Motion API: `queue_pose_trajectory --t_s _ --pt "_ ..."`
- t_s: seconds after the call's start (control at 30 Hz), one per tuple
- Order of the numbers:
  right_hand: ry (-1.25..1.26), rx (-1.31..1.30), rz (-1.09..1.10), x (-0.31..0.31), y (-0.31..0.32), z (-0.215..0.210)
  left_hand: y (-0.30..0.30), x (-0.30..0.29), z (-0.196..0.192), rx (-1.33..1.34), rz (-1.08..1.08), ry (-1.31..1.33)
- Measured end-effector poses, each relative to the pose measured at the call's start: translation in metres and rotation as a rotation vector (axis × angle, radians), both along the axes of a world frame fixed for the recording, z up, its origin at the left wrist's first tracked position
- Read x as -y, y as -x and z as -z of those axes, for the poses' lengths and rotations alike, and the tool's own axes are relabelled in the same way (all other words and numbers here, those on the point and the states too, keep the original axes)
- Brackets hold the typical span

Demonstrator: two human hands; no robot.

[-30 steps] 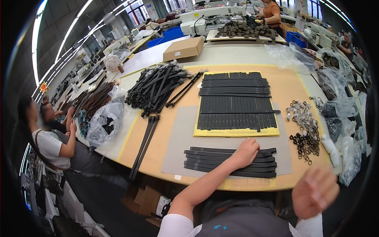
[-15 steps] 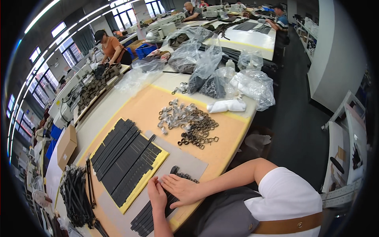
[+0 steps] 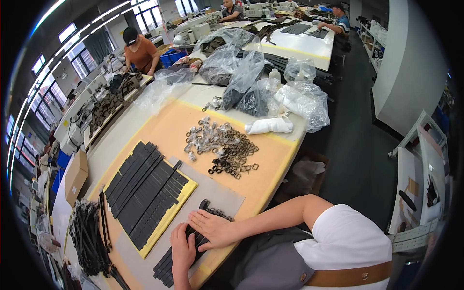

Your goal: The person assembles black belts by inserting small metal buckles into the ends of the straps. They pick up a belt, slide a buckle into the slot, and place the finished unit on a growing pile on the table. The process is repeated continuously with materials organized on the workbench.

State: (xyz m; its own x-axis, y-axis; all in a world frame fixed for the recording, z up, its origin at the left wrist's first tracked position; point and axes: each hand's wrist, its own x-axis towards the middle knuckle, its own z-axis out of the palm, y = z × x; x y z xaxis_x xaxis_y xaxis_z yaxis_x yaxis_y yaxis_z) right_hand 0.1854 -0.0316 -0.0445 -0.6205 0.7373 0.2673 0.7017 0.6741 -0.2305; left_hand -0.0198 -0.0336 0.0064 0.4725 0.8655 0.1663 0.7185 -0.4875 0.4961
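Note:
A row of black straps [image 3: 164, 268] lies near the table's front edge, with dark metal buckles [image 3: 218, 211] at the far ends. My right hand [image 3: 212, 229] rests flat across these straps, fingers stretched out and thumb spread. Beside it, my left hand [image 3: 181, 249] bends over the row, with a black strap [image 3: 198, 238] between its thumb and fingers; part of that grip is hidden. To the left, many more black straps [image 3: 145, 193] lie side by side on a yellow-edged board [image 3: 151, 247]. A pile of loose metal buckles [image 3: 237, 153], some wrapped in clear plastic, lies farther back.
A bundle of black straps [image 3: 88, 237] hangs by the left edge near a cardboard box [image 3: 77, 178]. Clear plastic bags [image 3: 249, 77] and a white wrapped roll [image 3: 268, 126] stand at the back. A person in orange [image 3: 142, 54] works at the far left.
My left hand has come down from beside my right fingertips onto the straps. My right hand stays over the row. The whole view has shifted slightly.

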Motion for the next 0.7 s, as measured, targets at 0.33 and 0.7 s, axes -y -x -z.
queue_pose_trajectory --t_s 0.33,0.7 --pt "0.035 0.105 0.035 0.003 0.002 -0.023 0.062 0.058 0.010 -0.324 -0.146 0.011" --pt "0.064 0.189 0.033 0.004 0.014 -0.029 0.072 0.064 0.024 -0.291 -0.195 -0.025"
